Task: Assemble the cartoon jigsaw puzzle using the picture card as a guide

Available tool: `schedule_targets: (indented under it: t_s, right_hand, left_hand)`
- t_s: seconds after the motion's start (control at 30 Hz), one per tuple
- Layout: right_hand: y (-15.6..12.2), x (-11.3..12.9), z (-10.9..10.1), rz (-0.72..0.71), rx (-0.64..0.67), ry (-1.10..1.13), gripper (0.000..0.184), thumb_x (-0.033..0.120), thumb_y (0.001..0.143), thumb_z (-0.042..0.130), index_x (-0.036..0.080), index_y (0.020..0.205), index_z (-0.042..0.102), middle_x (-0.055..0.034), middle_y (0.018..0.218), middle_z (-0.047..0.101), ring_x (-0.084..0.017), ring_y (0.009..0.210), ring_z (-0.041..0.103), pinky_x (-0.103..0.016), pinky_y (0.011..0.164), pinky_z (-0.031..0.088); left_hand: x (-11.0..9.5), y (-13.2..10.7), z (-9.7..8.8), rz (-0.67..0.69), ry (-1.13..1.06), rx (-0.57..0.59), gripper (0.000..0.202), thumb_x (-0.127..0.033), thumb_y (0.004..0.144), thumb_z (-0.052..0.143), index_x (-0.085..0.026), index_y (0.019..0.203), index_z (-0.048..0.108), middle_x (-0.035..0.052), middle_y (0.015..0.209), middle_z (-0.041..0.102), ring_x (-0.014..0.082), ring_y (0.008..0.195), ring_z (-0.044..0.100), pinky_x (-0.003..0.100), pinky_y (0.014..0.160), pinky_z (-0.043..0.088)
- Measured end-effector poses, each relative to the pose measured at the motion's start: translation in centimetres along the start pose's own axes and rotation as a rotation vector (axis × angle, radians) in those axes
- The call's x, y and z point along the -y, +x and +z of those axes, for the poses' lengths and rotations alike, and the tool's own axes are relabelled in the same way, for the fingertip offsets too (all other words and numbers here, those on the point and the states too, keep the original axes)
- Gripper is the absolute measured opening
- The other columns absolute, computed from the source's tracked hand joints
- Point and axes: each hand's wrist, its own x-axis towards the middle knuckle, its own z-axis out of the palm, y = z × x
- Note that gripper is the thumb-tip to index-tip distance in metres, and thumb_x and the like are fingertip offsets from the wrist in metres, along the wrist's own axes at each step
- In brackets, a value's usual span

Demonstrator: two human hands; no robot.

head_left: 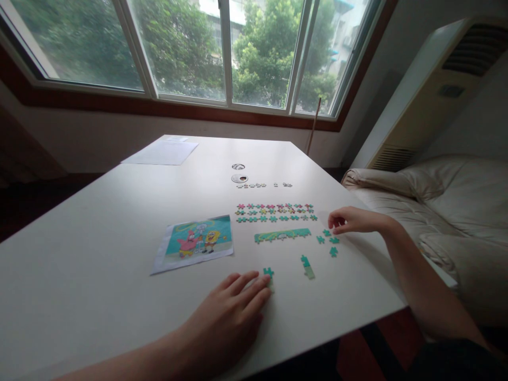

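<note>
My left hand (pixel 238 304) lies on the white table with its fingers stretched out. Its fingertips rest on a small green and teal joined pair of jigsaw pieces (pixel 269 272), partly hidden under them. Over the table's right side is my right hand (pixel 352 219), its fingers bent and a gap between thumb and forefinger, holding nothing that I can see. Close below it are several loose teal jigsaw pieces (pixel 334 252). Another joined strip (pixel 307 268) lies between the hands. Beyond it sits an assembled top strip (pixel 282 236) of the puzzle.
A printed cartoon picture (pixel 198 241) lies left of the pieces. Rows of sorted jigsaw pieces (pixel 273 211) stretch across the middle, with more pieces (pixel 252 186) and two round items (pixel 239 179) behind. Paper sheets (pixel 162 152) are at the far left; a pale sofa (pixel 456 196) stands right.
</note>
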Motion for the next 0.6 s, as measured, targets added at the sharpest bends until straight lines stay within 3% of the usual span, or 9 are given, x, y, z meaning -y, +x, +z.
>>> schedule_targets:
  t_s: [0.27, 0.43, 0.6]
  right_hand:
    - [0.2, 1.8, 0.5, -0.061, 0.010, 0.031, 0.028, 0.041, 0.071, 0.060, 0.016, 0.084, 0.064, -0.0017, 0.071, 0.059, -0.015, 0.066, 0.052, -0.024, 0.059, 0.038]
    - [0.7, 3.3, 1.3, -0.094, 0.017, 0.030, 0.028, 0.040, 0.068, 0.065, 0.017, 0.084, 0.063, -0.0004, 0.071, 0.059, -0.014, 0.064, 0.052, -0.023, 0.058, 0.037]
    - [1.0, 3.6, 1.7, -0.128, 0.047, 0.060, 0.023, 0.035, 0.068, 0.065, 0.017, 0.081, 0.062, 0.0002, 0.070, 0.059, -0.013, 0.064, 0.052, -0.022, 0.058, 0.037]
  left_hand:
    - [0.1, -0.4, 0.7, -0.078, 0.108, -0.129, 0.032, -0.014, 0.083, 0.042, -0.017, 0.111, 0.054, 0.0062, 0.118, 0.061, 0.0254, 0.104, 0.057, 0.039, 0.081, 0.047]
    - [-0.2, -0.3, 0.7, -0.009, 0.215, -0.169, 0.029, -0.017, 0.087, 0.041, -0.015, 0.112, 0.055, 0.0096, 0.120, 0.059, 0.0259, 0.106, 0.055, 0.039, 0.083, 0.045]
    - [-1.0, 0.2, 1.4, 0.066, 0.186, -0.128, 0.025, -0.019, 0.090, 0.042, -0.016, 0.110, 0.056, 0.0078, 0.119, 0.059, 0.0237, 0.107, 0.052, 0.037, 0.088, 0.041]
